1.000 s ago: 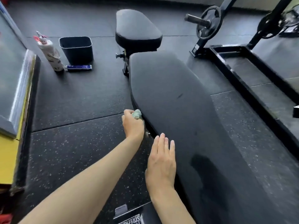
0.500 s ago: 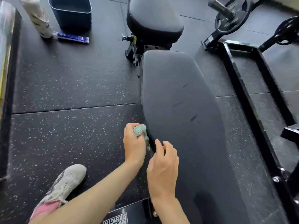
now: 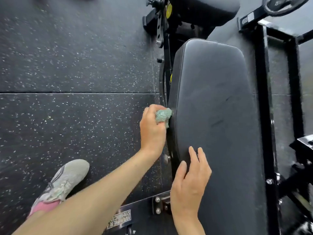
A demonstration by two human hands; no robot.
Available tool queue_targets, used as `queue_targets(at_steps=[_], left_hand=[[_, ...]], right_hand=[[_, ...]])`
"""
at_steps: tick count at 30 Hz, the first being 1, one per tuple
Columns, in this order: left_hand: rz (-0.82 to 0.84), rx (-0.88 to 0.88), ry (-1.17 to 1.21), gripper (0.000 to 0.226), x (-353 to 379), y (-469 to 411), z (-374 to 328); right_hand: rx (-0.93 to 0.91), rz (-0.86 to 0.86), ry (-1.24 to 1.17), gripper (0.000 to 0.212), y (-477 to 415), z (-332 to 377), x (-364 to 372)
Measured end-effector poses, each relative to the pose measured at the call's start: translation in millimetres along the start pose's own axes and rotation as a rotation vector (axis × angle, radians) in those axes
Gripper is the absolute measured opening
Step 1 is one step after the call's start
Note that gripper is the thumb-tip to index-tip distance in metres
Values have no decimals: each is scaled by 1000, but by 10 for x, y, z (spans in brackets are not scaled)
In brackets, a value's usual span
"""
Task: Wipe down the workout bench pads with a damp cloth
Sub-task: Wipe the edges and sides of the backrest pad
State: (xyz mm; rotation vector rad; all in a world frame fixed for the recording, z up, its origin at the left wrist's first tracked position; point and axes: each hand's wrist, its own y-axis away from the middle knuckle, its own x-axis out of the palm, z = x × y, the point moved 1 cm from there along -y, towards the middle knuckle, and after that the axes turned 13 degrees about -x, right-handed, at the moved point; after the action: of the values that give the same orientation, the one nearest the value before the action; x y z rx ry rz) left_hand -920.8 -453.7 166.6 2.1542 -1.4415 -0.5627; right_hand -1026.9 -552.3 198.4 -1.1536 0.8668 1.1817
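The left hand [image 3: 152, 131] has its grip clamped on a crumpled pale-green cloth [image 3: 163, 115], pressed against the left side edge of the long black vinyl bench pad [image 3: 216, 116]. The right hand [image 3: 189, 184], grip apart, lies at that pad's near left edge.

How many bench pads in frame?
2. The long pad fills the centre-right, with the cloth against its left side; the short pad is at the top edge, partly cropped. No others visible.
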Motion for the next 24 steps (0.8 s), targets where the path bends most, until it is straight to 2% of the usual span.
queue_targets(at_steps=[4,7,12,18,20,24], left_hand=[[59,37,9,41,-97,249,124],[111,106,-15,37,-209,509,214],[27,83,-38,35,-52,-143,-186],[113,72,-69,43,-214,292,-33],[117,156,-127,42,-208,279,-158],[136,589,-491,51,97,-152,-646]], right_hand=[[69,-26,-16,42,-101,-7,-5],[78,-35,-38,43,-256,89,17],[67,51,-11,42,-472,188,61],[127,144,2,52,-628,208,-71],[211,203,-7,62,-712,204,-108],[457,371,-53,91,-911,208,-199]])
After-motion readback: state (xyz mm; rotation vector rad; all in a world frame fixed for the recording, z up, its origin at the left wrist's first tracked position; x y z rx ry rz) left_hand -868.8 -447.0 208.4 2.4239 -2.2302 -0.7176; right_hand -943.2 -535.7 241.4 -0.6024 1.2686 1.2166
